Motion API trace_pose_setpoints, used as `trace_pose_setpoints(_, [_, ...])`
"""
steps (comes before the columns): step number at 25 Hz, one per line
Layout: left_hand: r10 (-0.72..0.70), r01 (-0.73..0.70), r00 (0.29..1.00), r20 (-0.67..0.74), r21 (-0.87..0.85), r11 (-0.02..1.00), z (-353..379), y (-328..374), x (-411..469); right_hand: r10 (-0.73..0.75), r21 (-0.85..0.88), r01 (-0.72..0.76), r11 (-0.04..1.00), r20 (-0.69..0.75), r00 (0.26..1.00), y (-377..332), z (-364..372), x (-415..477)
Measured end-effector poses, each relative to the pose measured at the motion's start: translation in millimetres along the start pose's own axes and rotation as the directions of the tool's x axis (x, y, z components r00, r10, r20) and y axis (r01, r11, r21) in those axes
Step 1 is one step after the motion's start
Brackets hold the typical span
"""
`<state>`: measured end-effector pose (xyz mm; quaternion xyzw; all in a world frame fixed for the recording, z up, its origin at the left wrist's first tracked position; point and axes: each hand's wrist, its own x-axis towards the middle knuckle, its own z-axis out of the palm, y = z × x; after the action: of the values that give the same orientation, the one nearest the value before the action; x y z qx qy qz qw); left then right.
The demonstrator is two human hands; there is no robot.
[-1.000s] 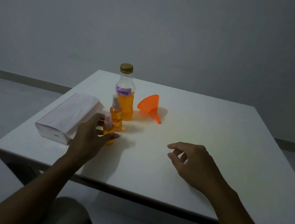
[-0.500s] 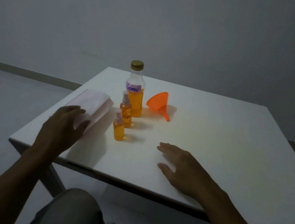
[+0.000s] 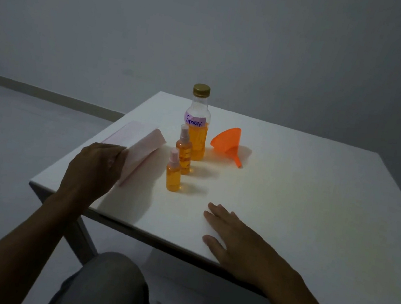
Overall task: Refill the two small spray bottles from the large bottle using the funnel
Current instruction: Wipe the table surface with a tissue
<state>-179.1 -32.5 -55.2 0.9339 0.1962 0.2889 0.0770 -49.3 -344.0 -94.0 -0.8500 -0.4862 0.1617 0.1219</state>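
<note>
Since a second ago our left hand [image 3: 94, 165] has left the nearer small clear spray bottle [image 3: 173, 174], which it then clasped, and gone to the pale pink soft rectangular pack [image 3: 144, 141] at the table's left edge; half a second ago its fingers lay stretched over the pack's near end, and now they curl over that end and grip it. Our right hand [image 3: 241, 237], raised with bent fingers a second ago, lies flat as it did half a second ago; the palm is down on the white square table [image 3: 304, 192] near its front edge, the fingers straight and slightly spread, holding nothing.

The nearer bottle stands upright just right of the pack, orange liquid reaching nearly to its shoulder, its pale spray top on; the farther small clear spray bottle [image 3: 184, 149] stands upright close behind it, filled about as high, top also on. Behind both stands the large clear plastic bottle [image 3: 195, 135] with a gold screw cap [image 3: 201, 90] and a purple label [image 3: 193, 120] reading "Spray"; its orange liquid reaches about to the label, and the neck above is clear. The orange plastic funnel [image 3: 226, 142] lies on its side just right of the large bottle, its spout on the table pointing towards us.
</note>
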Motion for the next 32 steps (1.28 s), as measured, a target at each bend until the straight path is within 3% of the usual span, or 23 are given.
trace_pose_setpoints(9, [-0.034,0.032,0.999,-0.042,-0.041,0.999,-27,13,-3,-0.011,0.008,0.011,1.000,-0.004,1.000,-2,0,-2])
trace_pose_setpoints(12, [0.090,-0.094,0.992,-0.090,-0.037,0.995,-57,29,2,-0.009,0.028,0.009,1.000,-0.005,1.000,1,-4,-4])
trace_pose_setpoints(14, [0.195,-0.199,0.979,-0.057,-0.084,0.976,-76,51,7,-0.021,0.108,0.030,0.994,-0.083,0.996,0,-16,-7])
trace_pose_setpoints(16, [0.273,-0.244,0.955,0.115,-0.218,0.945,-87,81,13,0.017,0.319,0.072,0.945,-0.268,0.963,-1,-34,-12])
trace_pose_setpoints(18, [0.372,-0.238,0.850,0.374,-0.356,0.903,-86,110,20,0.042,0.470,0.178,0.864,-0.421,0.906,-3,-53,-19])
trace_pose_setpoints(20, [0.471,-0.205,0.681,0.560,-0.471,0.858,-76,139,24,0.002,0.577,0.257,0.775,-0.410,0.912,0,-68,-30])
trace_pose_setpoints(22, [0.568,-0.180,0.577,0.586,-0.588,0.789,-64,165,28,-0.076,0.651,0.249,0.717,-0.282,0.956,8,-78,-40])
trace_pose_setpoints(24, [0.628,-0.119,0.545,0.556,-0.690,0.714,-48,182,34,-0.073,0.720,0.191,0.667,-0.192,0.979,24,-85,-53])
trace_pose_setpoints(28, [0.542,0.087,0.675,0.501,-0.783,0.616,1,195,41,0.164,0.808,0.019,0.589,-0.142,0.976,59,-95,-79])
trace_pose_setpoints(32, [0.298,0.166,0.814,0.498,-0.691,0.704,73,210,32,0.385,0.747,-0.161,0.645,-0.135,0.913,86,-86,-82])
